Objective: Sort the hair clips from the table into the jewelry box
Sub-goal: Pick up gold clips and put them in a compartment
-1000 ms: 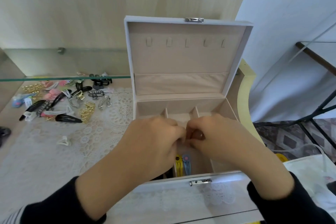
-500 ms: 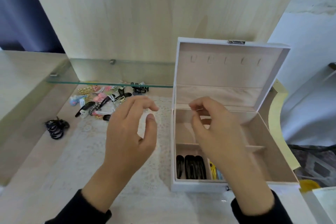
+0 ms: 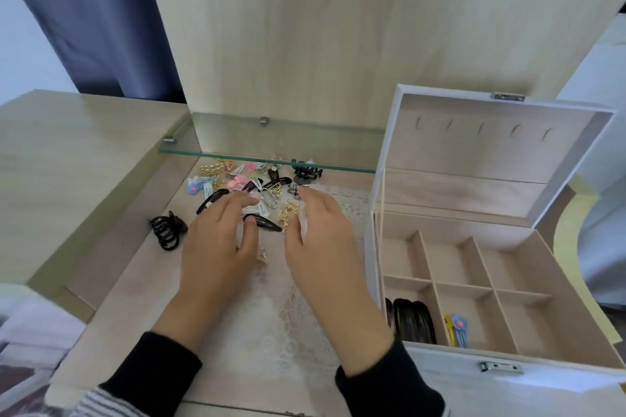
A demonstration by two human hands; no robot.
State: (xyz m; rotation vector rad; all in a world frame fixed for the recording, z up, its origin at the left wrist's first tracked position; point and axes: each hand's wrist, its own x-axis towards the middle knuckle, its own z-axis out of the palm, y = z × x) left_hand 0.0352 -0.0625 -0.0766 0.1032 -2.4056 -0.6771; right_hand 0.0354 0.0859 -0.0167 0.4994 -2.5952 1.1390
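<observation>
A heap of mixed hair clips [image 3: 244, 181], black, gold, pink and blue, lies on the table under a glass shelf. My left hand [image 3: 216, 247] and my right hand [image 3: 321, 240] hover side by side just in front of the heap, fingers spread and relaxed, holding nothing. A black snap clip [image 3: 266, 223] lies between the two thumbs, and a gold claw clip [image 3: 288, 213] sits beside my right fingers. The white jewelry box [image 3: 372, 247] stands open at the right. Its front left compartment holds black snap clips [image 3: 413, 318]; the one beside it holds yellow and blue clips [image 3: 457, 328].
A black claw clip [image 3: 166, 228] lies apart at the left of the heap. The glass shelf [image 3: 271, 159] overhangs the back of the pile. A lace mat [image 3: 288, 315] covers the table under my hands. The box's raised lid [image 3: 491, 152] stands at the right.
Both hands left the jewelry box and moved left and forward to the clip heap. The view swung left, so the box now sits at the right edge.
</observation>
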